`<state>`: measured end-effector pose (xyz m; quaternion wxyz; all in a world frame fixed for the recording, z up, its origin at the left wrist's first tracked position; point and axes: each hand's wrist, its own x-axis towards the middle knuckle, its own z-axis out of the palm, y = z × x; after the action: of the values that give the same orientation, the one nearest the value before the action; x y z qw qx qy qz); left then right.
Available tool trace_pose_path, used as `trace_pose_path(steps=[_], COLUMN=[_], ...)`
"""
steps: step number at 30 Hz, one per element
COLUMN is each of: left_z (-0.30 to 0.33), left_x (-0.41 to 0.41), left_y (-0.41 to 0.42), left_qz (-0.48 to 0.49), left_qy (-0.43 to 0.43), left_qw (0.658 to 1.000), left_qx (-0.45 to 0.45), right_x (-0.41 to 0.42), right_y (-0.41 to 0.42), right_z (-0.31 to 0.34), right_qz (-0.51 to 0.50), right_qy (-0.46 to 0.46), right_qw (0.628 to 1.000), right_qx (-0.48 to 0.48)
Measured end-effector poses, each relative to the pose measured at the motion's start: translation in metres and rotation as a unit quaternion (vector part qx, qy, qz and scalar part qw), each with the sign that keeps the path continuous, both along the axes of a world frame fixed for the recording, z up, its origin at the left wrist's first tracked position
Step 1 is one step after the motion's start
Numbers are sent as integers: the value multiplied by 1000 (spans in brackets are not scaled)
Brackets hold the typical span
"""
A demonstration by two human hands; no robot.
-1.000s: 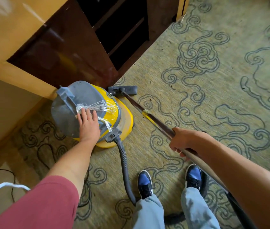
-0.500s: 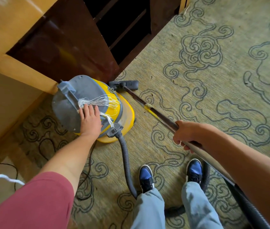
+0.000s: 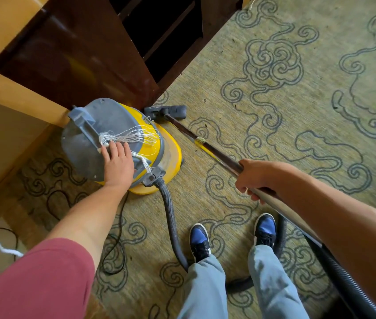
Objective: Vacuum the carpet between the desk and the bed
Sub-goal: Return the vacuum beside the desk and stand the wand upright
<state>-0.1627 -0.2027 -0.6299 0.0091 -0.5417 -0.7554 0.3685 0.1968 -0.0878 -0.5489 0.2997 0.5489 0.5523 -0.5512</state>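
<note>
Canister [image 3: 122,143] nudged fwd; left hand [image 3: 118,166] on lid

The vacuum canister [image 3: 122,143] stands on the carpet [image 3: 297,111] against the desk [image 3: 72,54], which lies at its eleven o'clock. The floor head [image 3: 165,111] sits at the canister's one o'clock, just beside it. The wand [image 3: 205,146] runs toward five o'clock. Two shoes [image 3: 199,240] stand at six o'clock, the hose [image 3: 171,217] left of them.

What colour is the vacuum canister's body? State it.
Yellow, under a grey lid: the round plastic vacuum canister, head view.
</note>
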Motion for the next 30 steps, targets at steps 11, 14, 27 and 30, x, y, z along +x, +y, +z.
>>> trace_pose_path(steps=[11,14,27,30], left_z=[-6,-7,-7,-5], left_x=[4,3,9,10], left_y=[0,0,0,-1], left_qz=[-8,-16,9,13], left_qy=[27,23,12,9], left_qw=[1000,1000,1000,1000], left_qx=[-8,9,27,17], right_x=[6,9,-4,-8], right_y=[-1,-3,-5,-6], right_z=[-14,-18,2,7], right_qz=[4,7,14,25], right_qy=[-6,-11,-31,-39], right_qw=[1000,1000,999,999], right_qx=[6,7,7,11])
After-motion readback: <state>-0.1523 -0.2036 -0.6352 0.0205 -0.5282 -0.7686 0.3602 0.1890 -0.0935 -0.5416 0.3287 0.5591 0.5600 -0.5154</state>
